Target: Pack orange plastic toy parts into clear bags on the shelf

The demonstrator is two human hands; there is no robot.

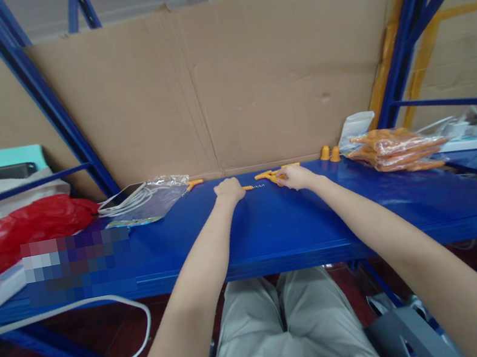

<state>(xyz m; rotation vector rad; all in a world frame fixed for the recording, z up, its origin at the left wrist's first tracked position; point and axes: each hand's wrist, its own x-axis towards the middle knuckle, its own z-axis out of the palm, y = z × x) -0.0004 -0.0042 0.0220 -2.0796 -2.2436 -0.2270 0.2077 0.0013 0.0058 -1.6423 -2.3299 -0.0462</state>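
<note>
At the far side of the blue shelf top, my left hand (230,189) is closed, its fingers curled inward; what they hold, if anything, is hidden. Right beside it lies a small ridged yellow-orange piece (248,188), with a thin metal coil spring (259,186) next to that. My right hand (297,176) is closed on a forked orange plastic piece (274,178). Another orange strip (290,165) shows just behind those fingers. Further left, a short orange part (194,184) lies at the edge of a clear plastic bag (157,200).
Two orange caps (329,153) stand right of my hands, near a clear bag of orange parts (393,151). A phone (127,195) with a white cable and a red plastic bag (30,230) lie left. Cardboard (275,73) walls the back; blue posts (52,103) flank it.
</note>
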